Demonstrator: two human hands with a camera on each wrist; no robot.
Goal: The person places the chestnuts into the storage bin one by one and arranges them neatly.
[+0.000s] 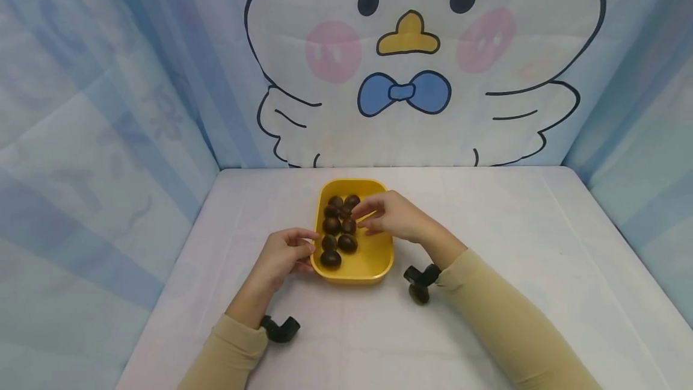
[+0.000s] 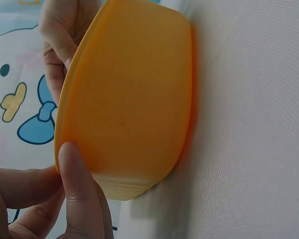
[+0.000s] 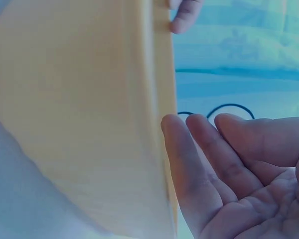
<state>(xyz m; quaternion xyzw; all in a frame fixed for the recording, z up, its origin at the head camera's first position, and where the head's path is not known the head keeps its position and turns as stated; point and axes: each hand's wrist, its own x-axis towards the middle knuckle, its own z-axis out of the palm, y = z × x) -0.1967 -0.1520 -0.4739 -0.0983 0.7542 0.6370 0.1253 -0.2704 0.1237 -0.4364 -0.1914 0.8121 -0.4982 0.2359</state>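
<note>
A yellow plastic tray (image 1: 373,260) holds several glossy, dark brown, chestnut-like nuts (image 1: 347,243), mostly along its left side. At the tray's left rim, my left hand (image 1: 284,251) pinches the edge; a fingertip (image 2: 72,154) lies against the outer wall in the left wrist view. My right hand (image 1: 387,215) is over the tray's right rim, its loosely bent fingers reaching in above the nuts. Between those fingers (image 3: 179,159) and the thumb the right wrist view shows nothing held. The tray's wall hides its contents in both wrist views.
One more dark brown nut (image 1: 418,294) lies on the pale tablecloth (image 1: 346,330), beside the black camera (image 1: 422,275) on the right wrist. Another black camera (image 1: 280,330) sits on the left wrist. A printed curtain (image 1: 406,137) rises behind the table's far edge.
</note>
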